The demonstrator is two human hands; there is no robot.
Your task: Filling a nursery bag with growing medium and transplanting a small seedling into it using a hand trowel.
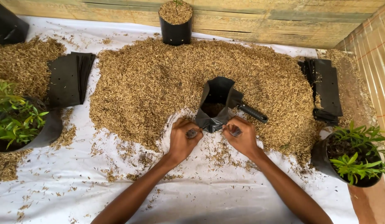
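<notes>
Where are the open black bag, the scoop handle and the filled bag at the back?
open black bag [216, 93]: head view, on its upper wall.
scoop handle [253, 113]: head view, mid-handle.
filled bag [176, 31]: head view, on its black side.

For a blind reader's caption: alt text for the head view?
Both hands, left hand and right hand, grip the near edge of an open black grow bag lying against a heap of rice husk on a white sheet.

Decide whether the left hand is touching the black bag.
Touching: the head view shows the left hand pinching the lower edge of the black bag, with no gap.
</notes>
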